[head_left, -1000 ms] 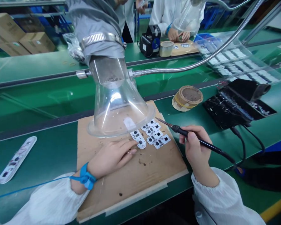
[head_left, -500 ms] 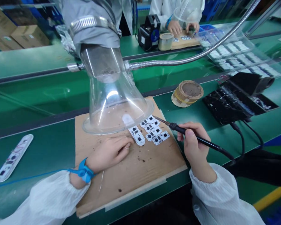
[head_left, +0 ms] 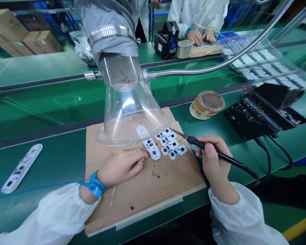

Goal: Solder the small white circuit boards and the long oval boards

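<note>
My left hand [head_left: 124, 165] rests on the brown board [head_left: 140, 194], its fingers closed on a thin solder wire [head_left: 153, 165] that trails back under the palm. Just beyond its fingertips lies a long white rounded strip [head_left: 151, 148] with black components, its far end under the clear hood. Several small white circuit boards [head_left: 169, 147] lie overlapping to the right of it. In my right hand [head_left: 215, 158] is a black soldering iron [head_left: 193, 140], gripped like a pen. Its tip points left, by the uppermost small boards; I cannot tell whether it touches them.
A clear extraction hood [head_left: 132, 112] hangs low over the board. To the right stand a round tin [head_left: 207, 104] and a black iron stand [head_left: 257, 112] with cables. Another white strip [head_left: 22, 168] lies left. Across the bench a co-worker's hands [head_left: 200, 36] handle boards.
The whole view has shifted slightly, so things sit a little further right. Both hands keep their holds, and the soldering iron stays near the small boards.
</note>
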A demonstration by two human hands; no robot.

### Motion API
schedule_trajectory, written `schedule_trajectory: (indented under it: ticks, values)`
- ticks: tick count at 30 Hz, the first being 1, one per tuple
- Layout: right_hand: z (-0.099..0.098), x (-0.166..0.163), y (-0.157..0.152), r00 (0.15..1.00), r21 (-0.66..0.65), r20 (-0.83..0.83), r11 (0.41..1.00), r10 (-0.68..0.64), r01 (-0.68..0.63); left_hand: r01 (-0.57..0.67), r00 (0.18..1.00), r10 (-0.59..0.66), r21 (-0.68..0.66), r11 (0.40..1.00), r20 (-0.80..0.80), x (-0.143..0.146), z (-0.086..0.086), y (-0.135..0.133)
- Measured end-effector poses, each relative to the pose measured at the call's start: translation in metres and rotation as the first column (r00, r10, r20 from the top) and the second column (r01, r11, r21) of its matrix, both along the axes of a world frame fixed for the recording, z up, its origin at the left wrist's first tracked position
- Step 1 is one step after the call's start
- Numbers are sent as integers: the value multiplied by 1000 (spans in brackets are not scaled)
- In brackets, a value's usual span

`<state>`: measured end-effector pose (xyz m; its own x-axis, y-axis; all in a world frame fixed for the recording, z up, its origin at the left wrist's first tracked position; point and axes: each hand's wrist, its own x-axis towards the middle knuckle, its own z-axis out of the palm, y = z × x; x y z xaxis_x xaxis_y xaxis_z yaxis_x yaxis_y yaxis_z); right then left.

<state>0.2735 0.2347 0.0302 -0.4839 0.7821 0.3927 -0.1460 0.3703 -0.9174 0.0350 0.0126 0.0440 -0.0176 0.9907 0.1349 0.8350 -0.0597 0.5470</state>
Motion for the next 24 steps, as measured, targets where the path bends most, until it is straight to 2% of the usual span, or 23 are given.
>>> schedule_trajectory:
  ticks: [7, 12, 13, 16, 24]
  values:
    - [0, 1, -1, 999, -10, 39, 1000, -13, 13, 3, 1000, -3, -16, 1000, 19, 0, 1, 0]
    - [6, 4, -1, 998, 55, 34, 997, -60, 58, -43, 997, 43, -2, 999, 60, 8, 2, 0]
    - [5, 4, 0, 994, 65, 71, 995, -84, 79, -55, 995, 57, -32, 998, 83, 9, 0, 1]
    - [1, 1, 5, 993, 77, 47, 992, -104, 100, -67, 992, 76, -85, 994, 106, 11, -7, 5]
    - [-8, 1, 5, 996, 2, 31, 996, -87, 87, -62, 996, 67, -76, 995, 66, 10, -15, 5]
